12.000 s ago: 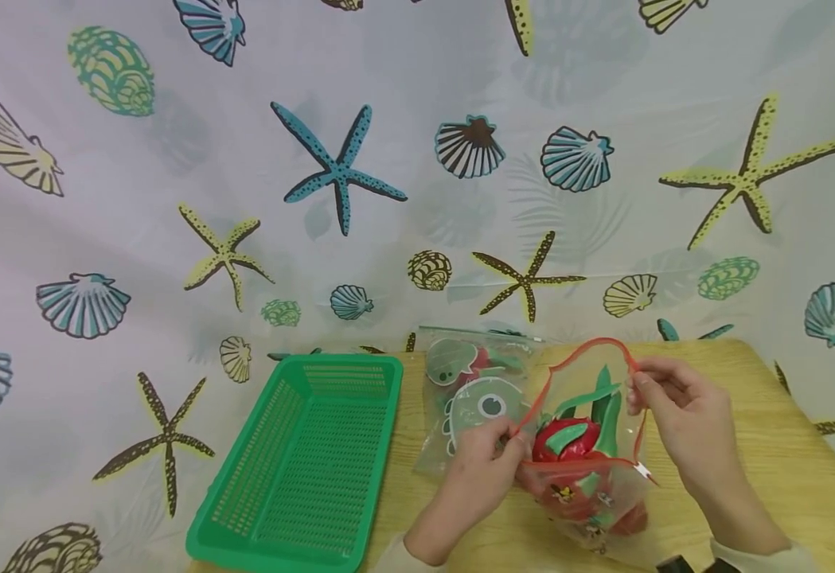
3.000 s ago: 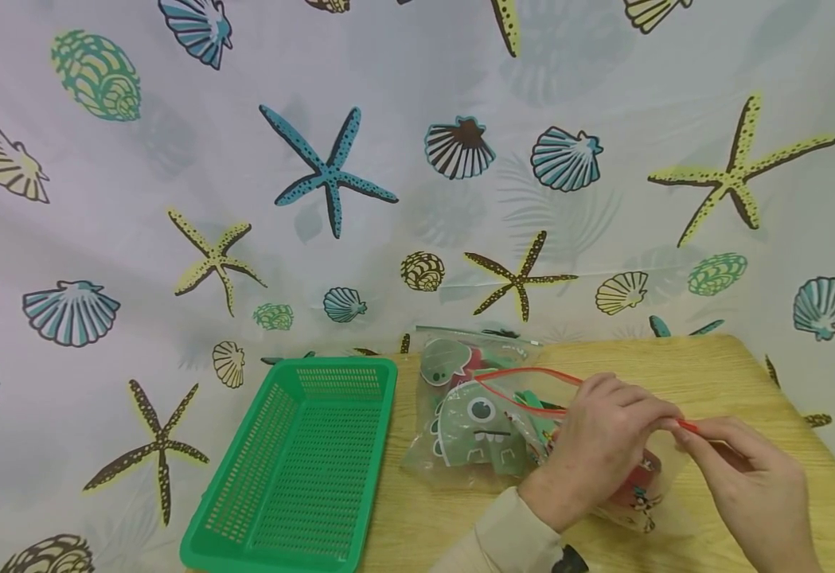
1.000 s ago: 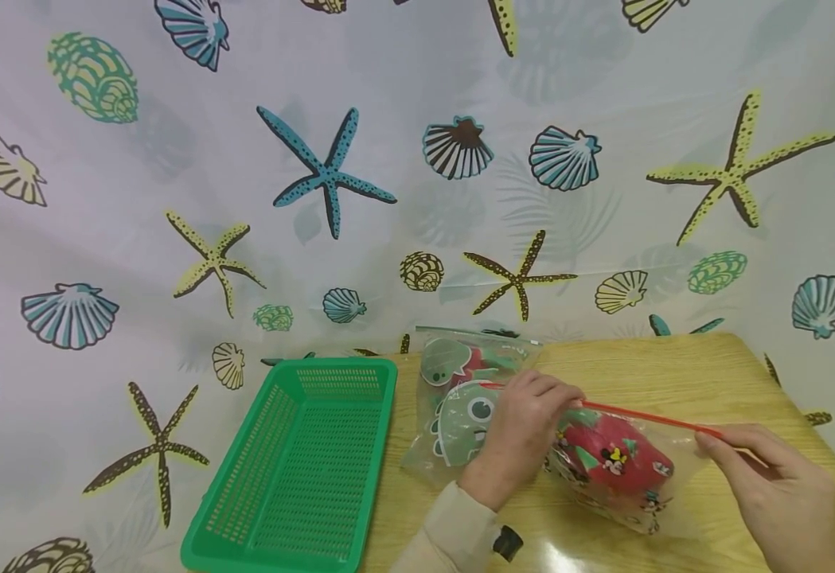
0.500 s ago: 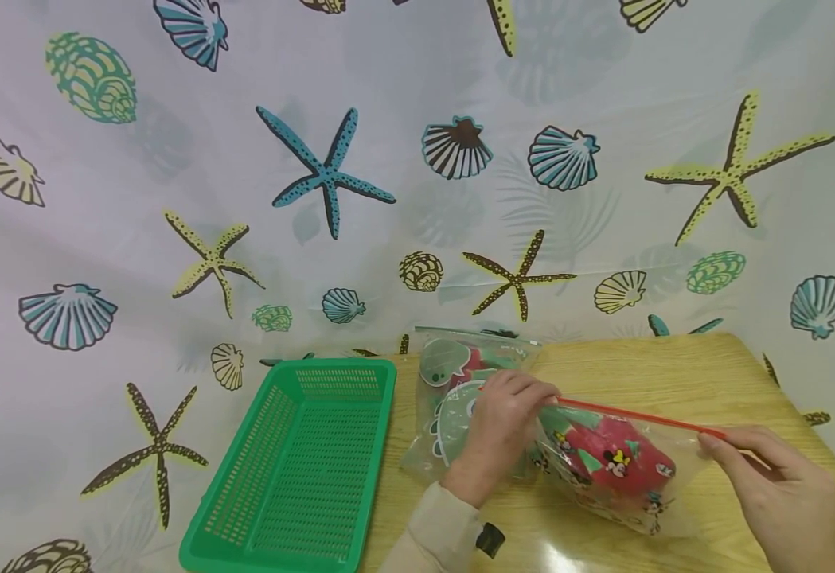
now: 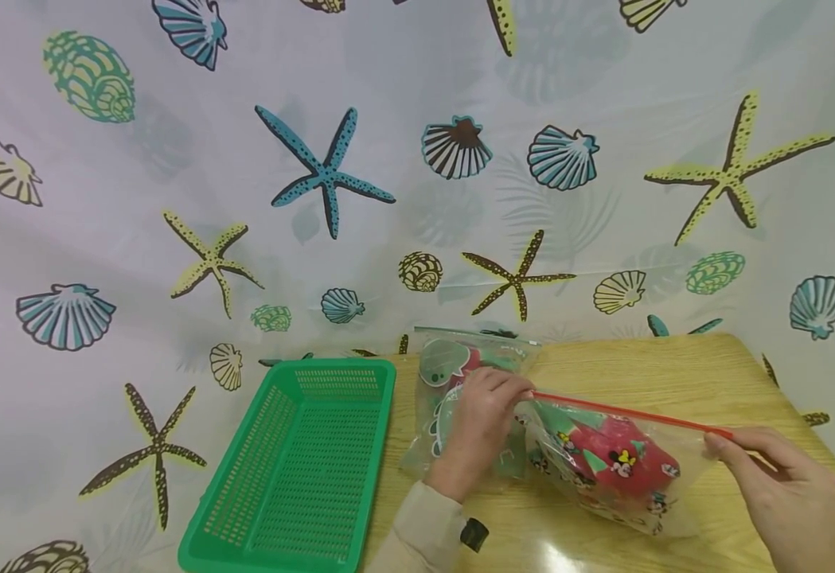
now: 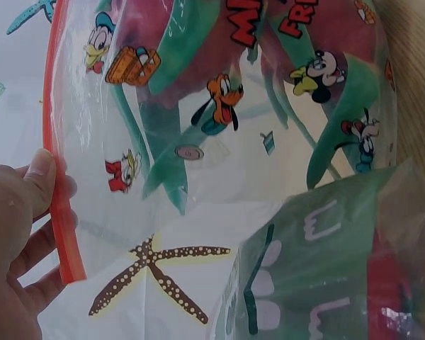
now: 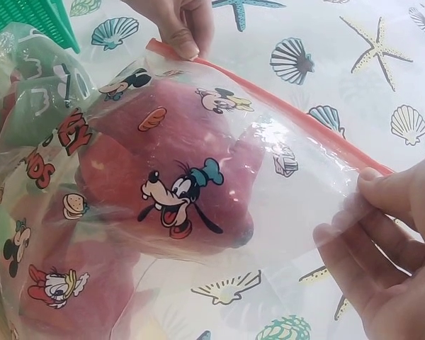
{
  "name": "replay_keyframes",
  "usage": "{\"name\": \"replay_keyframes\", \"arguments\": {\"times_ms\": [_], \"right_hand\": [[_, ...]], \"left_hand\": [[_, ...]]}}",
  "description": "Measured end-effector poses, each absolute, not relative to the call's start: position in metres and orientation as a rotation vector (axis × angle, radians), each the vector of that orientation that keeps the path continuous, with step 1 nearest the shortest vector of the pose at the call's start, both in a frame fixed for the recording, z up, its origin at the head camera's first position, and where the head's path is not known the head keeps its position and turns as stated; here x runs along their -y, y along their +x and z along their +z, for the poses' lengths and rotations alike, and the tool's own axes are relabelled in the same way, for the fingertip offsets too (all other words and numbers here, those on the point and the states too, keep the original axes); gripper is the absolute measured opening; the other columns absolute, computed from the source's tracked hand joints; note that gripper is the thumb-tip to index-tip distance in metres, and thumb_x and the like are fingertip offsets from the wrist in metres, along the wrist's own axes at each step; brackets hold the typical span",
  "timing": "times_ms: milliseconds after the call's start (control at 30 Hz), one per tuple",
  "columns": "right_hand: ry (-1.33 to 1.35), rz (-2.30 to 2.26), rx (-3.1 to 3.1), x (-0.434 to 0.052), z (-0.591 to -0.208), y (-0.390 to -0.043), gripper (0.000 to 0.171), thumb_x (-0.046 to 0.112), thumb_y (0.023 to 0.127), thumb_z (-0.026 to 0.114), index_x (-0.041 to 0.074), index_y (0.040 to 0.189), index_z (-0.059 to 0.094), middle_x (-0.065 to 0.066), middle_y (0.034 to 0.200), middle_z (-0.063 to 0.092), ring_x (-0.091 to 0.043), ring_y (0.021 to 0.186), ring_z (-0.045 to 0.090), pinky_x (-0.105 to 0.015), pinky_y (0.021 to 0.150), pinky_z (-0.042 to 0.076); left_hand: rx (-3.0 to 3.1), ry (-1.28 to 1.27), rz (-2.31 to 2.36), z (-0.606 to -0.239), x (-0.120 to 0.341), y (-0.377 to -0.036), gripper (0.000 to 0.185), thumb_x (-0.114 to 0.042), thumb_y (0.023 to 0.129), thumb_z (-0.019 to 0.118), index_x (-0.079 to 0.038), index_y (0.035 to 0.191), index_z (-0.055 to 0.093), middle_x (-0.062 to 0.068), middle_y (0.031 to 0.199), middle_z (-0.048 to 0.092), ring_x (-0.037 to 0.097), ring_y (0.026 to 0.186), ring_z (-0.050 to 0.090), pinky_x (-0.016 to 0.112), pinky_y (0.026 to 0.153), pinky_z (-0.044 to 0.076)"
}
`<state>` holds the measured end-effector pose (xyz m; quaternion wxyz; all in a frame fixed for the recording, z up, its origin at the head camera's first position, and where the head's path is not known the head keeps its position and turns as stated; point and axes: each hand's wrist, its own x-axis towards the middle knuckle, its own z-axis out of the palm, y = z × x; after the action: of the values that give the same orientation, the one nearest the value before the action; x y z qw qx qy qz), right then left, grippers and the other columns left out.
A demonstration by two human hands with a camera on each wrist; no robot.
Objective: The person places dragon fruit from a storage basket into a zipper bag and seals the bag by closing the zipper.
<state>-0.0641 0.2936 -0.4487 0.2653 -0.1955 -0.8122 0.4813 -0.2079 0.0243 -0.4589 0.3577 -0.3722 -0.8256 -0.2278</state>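
A clear zip bag [image 5: 632, 477] with cartoon prints is stretched between my two hands. Inside are red, fruit-like pieces with green leaf tips, resembling dragon fruit. Along its top runs a straight red zip strip [image 5: 625, 411], its edges lying together. At the strip's left end my left hand [image 5: 477, 426] pinches it, thumb [image 6: 41, 173] on one face and fingers behind. My right hand [image 5: 790, 485] grips the other end; its thumb [image 7: 379, 185] and fingers pinch the corner in the right wrist view. A second zip bag [image 5: 513, 465] with a green monster print lies partly hidden behind my left hand.
To the left stands a green perforated plastic basket [image 5: 317, 477] with nothing in it. The wooden table [image 5: 761, 382] reaches back to a pale curtain [image 5: 388, 72] printed with starfish and shells. A black band [image 5: 474, 535] shows beside my left sleeve.
Earlier the bag's mouth gaped; now its red edges lie together. From near my right hand, my left hand has slid leftward along the strip to its far end. The right hand has barely moved lately.
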Motion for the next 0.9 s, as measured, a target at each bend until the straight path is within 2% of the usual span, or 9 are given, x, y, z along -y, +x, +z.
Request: {"name": "replay_keyframes", "arguments": {"times_ms": [133,200,300,367,400,567,667,767,900], "right_hand": [[-0.535,1.299,2.199,-0.295,-0.450,-0.065,0.017,0.013,0.092,0.070,0.000,0.102,0.073,0.021,0.084,0.067,0.009,0.078,0.062,0.000,0.072,0.045],[-0.553,1.316,2.194,-0.296,-0.450,-0.066,0.019,0.014,0.092,0.070,-0.001,0.103,0.073,0.024,0.083,0.066,0.010,0.075,0.062,-0.002,0.060,0.043],[-0.603,1.354,2.172,-0.298,-0.451,-0.068,0.021,0.018,0.092,0.070,-0.001,0.102,0.073,0.029,0.079,0.065,0.011,0.070,0.060,-0.017,0.041,0.033],[-0.633,1.380,2.145,-0.300,-0.452,-0.070,0.020,0.019,0.091,0.071,0.001,0.102,0.073,0.032,0.077,0.064,0.012,0.068,0.060,-0.030,0.039,0.025],[-0.641,1.388,2.134,-0.301,-0.452,-0.070,0.020,0.018,0.091,0.071,0.001,0.101,0.073,0.033,0.076,0.064,0.012,0.068,0.060,-0.033,0.038,0.023],[-0.668,1.372,2.134,-0.306,-0.454,-0.074,0.020,0.020,0.091,0.072,0.002,0.100,0.073,0.033,0.074,0.064,0.018,0.074,0.060,-0.032,0.039,0.025],[-0.686,1.379,2.136,-0.308,-0.454,-0.077,0.022,0.023,0.091,0.072,0.003,0.100,0.073,0.031,0.071,0.065,0.017,0.074,0.060,-0.030,0.039,0.027],[-0.683,1.411,2.134,-0.310,-0.455,-0.080,0.023,0.025,0.091,0.072,0.005,0.102,0.072,0.028,0.071,0.067,0.015,0.075,0.060,-0.017,0.044,0.034],[-0.579,1.449,2.158,-0.313,-0.458,-0.085,0.024,0.024,0.094,0.068,0.006,0.109,0.069,0.027,0.078,0.068,0.013,0.077,0.063,-0.002,0.065,0.043]], "left_hand": [[2.110,-0.934,-0.555,-0.461,-0.016,-0.212,0.009,-0.025,0.090,0.070,-0.018,0.093,0.076,-0.009,0.089,0.074,0.009,0.089,0.066,0.023,0.089,0.052],[2.111,-0.920,-0.551,-0.463,-0.013,-0.214,0.009,-0.024,0.089,0.070,-0.018,0.092,0.076,-0.009,0.088,0.073,0.009,0.088,0.066,0.024,0.085,0.053],[2.127,-0.906,-0.577,-0.464,-0.007,-0.216,0.008,-0.022,0.089,0.071,-0.017,0.092,0.076,-0.008,0.088,0.073,0.009,0.088,0.066,0.025,0.081,0.054],[2.139,-0.897,-0.590,-0.465,-0.004,-0.218,0.006,-0.021,0.089,0.072,-0.017,0.092,0.075,-0.008,0.088,0.072,0.009,0.087,0.066,0.024,0.080,0.054],[2.142,-0.895,-0.598,-0.465,-0.002,-0.218,0.006,-0.020,0.089,0.071,-0.017,0.092,0.075,-0.007,0.089,0.072,0.009,0.087,0.066,0.024,0.081,0.055],[2.146,-0.883,-0.607,-0.468,0.004,-0.220,0.006,-0.020,0.090,0.069,-0.016,0.092,0.074,-0.005,0.090,0.070,0.010,0.086,0.067,0.020,0.078,0.056],[2.164,-0.871,-0.610,-0.469,0.005,-0.220,0.008,-0.022,0.092,0.067,-0.016,0.094,0.073,-0.005,0.090,0.070,0.009,0.085,0.067,0.019,0.076,0.056],[2.207,-0.857,-0.640,-0.470,0.005,-0.219,0.010,-0.022,0.093,0.065,-0.016,0.096,0.073,-0.005,0.091,0.069,0.008,0.083,0.067,0.018,0.075,0.056],[2.281,-0.836,-0.815,-0.471,0.002,-0.217,0.013,-0.021,0.096,0.063,-0.012,0.101,0.072,-0.002,0.093,0.067,0.008,0.076,0.063,0.015,0.069,0.052]]}}
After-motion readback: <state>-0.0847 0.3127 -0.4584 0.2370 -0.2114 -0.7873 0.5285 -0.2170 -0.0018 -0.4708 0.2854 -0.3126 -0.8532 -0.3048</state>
